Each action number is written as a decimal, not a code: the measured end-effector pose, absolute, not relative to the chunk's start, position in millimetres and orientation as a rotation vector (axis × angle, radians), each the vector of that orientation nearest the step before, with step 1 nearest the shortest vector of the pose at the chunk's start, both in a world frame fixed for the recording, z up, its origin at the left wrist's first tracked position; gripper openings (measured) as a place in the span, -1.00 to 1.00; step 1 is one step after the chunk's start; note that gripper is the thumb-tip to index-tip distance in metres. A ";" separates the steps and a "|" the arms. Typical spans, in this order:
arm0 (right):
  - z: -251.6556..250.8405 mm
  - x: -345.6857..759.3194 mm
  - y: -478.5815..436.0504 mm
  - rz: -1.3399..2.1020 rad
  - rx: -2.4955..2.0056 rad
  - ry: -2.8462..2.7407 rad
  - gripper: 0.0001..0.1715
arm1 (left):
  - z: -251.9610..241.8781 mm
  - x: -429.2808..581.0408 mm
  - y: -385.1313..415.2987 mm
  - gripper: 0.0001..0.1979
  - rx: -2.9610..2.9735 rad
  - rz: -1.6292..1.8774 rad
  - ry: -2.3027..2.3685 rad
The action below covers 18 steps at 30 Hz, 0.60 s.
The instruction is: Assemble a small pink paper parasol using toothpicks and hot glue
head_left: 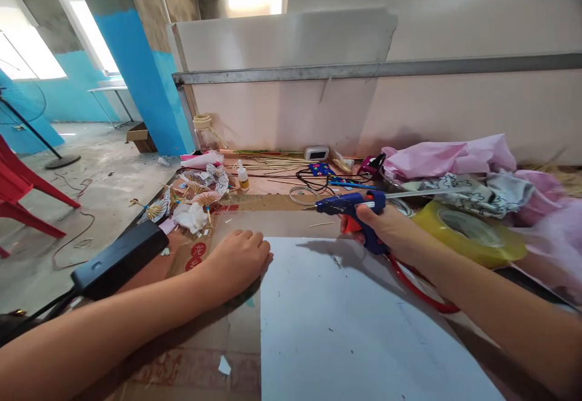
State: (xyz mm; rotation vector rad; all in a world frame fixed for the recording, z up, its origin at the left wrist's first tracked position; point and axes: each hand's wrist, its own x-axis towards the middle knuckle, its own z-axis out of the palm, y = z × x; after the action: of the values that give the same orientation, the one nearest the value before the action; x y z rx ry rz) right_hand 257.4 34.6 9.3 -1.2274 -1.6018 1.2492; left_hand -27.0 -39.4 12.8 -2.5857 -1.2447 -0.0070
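My right hand (379, 222) is wrapped round the handle of a blue hot glue gun (339, 203), raised over the far part of a white sheet (336, 328). The gun's nozzle points left, and a long pale glue stick (422, 193) sticks out of its back. My left hand (240, 260) rests with curled fingers at the sheet's left edge, over the cardboard (213, 340). Whatever its fingers hold, if anything, is hidden. A small white scrap (224, 365) lies on the cardboard nearer to me. Dark specks are scattered over the sheet.
A wide roll of yellowish tape (473, 231) and red-handled scissors (418, 289) lie by my right forearm. Pink cloth (450, 155) is heaped behind them. A black power adapter (120, 258), a small glue bottle (243, 175) and straw pieces (157, 208) are on the left; thin sticks (268, 162) lie at the back.
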 end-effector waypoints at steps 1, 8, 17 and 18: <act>13.6 256.5 35.8 1.254 -1.274 -1.571 -0.23 | 10.2 -26.6 -37.9 -0.75 -2.601 -0.028 -1.232; 46.6 237.1 63.7 1.150 -1.515 -1.493 -0.24 | -1.8 -30.2 -35.5 -0.78 -2.645 -0.227 -1.286; 96.0 178.7 195.3 0.985 -1.574 -1.479 -0.32 | -0.4 -27.2 -32.6 -0.79 -2.705 -0.216 -1.332; 95.7 165.6 206.1 0.996 -1.545 -1.476 -0.30 | -0.7 -27.2 -32.1 -0.79 -2.704 -0.214 -1.331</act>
State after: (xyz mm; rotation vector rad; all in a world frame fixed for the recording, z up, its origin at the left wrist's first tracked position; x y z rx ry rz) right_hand 165.6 206.1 95.7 -1.5455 -1.4758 0.9957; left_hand -27.2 -32.1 -0.7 -2.7038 -1.3315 -0.2142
